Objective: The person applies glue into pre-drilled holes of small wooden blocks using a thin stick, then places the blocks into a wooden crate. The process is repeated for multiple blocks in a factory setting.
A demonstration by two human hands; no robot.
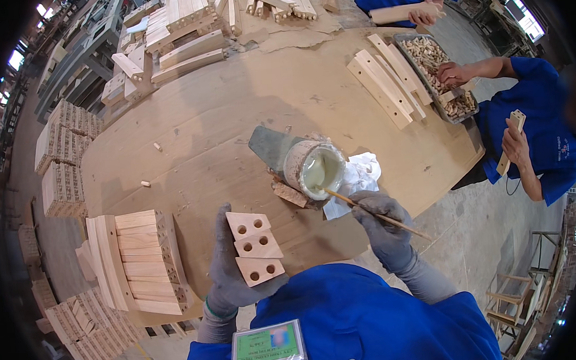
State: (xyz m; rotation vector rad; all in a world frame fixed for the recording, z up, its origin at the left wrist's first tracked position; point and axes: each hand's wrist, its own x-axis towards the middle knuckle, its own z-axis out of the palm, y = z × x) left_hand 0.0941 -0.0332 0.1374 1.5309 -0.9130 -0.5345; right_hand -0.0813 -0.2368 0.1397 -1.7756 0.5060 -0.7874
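Head view: three drilled wooden blocks (256,248) are being gripped by the left hand (231,268), lower centre.
A thin stick (374,214) is being pinched by the right hand (383,230), its tip being dipped in the glue pot (313,169) on the surface (219,112).

Three pale rectangular wooden blocks (256,248) lay fanned against the fingers of the grey-gloved left hand (231,268), each block showing two round drilled holes, six holes in all. One thin wooden stick (374,214) ran between the fingers of the grey-gloved right hand (383,230), its tip at one glue-crusted round pot of whitish glue (317,170). Two small loose wooden dowels (151,165) sat well beyond the left fingertips. One grey metal tray of dowel pegs (433,68) stood far past the right fingers, with four flat pale wooden slats (387,80) lying beside it.
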